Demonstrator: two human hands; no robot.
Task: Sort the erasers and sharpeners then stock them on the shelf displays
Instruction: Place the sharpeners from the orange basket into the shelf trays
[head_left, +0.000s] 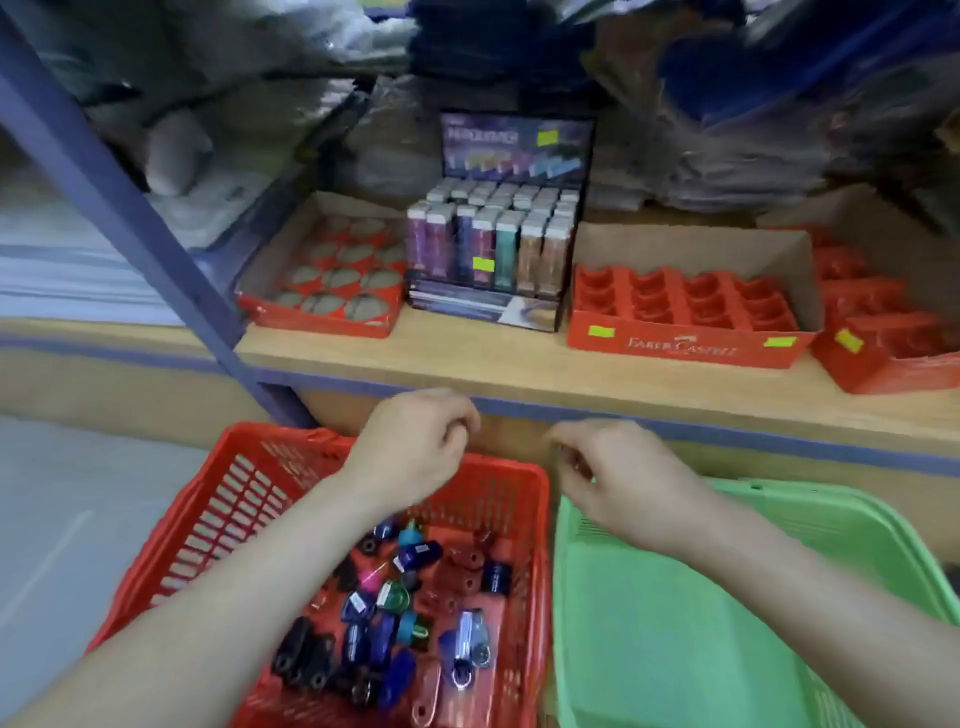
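Head view, looking forward and down. Your left hand (415, 449) hangs over the far rim of the red basket (228, 514), back of the hand upward and fingers curled in toward the thumb. Motion blur hides whether they pinch anything. Your right hand (618, 480) hangs just beside it, over the near-left corner of the green basket (727, 649). Its fingers are likewise curled, and a dark smudge at the fingertips is too blurred to name, so you cannot tell whether it holds something. The two hands are near each other but apart.

The sharpeners (395, 608) lie loose in a heap on the floor of the red basket, below your left forearm. They are a mix of blue, black, red, teal and pink bodies. The green basket stands touching the red one on its right side.

Beyond both baskets runs the wooden shelf board (467, 358), edged in blue. On it, from left to right:
- a red tray with round cut-outs (332, 280);
- the eraser display (493, 244), a black box of upright white-capped stick erasers in coloured sleeves;
- a red Faber-Castell tray (675, 343) with moulded pockets and yellow price labels;
- a further red tray (883, 353), set at an angle at the right edge.

A blue shelf upright (130, 218) slants across the left. Plastic-wrapped bundles (727, 130) fill the back of the shelf.
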